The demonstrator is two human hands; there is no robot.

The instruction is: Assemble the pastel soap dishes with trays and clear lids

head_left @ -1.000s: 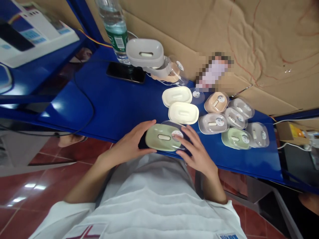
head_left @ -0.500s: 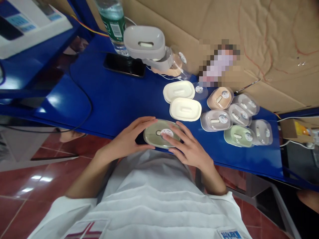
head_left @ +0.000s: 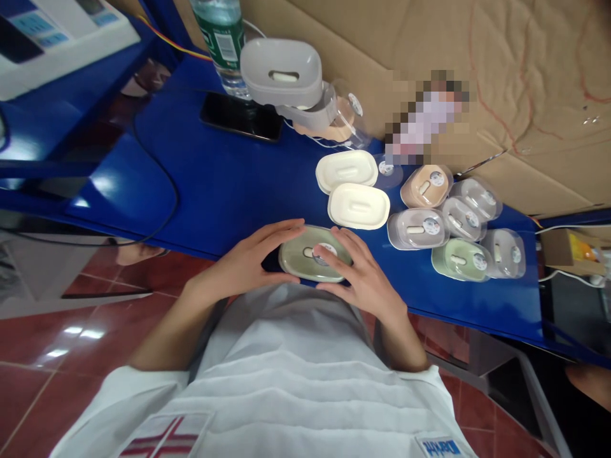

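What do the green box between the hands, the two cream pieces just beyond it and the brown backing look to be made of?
Green box: probably smooth moulded plastic, given its even colour and rounded corners.
Cream pieces: likely plastic too, seemingly matte, with uniform colour and moulded ridges.
Brown backing: cardboard or heavy paper, dull, judging by its creases.
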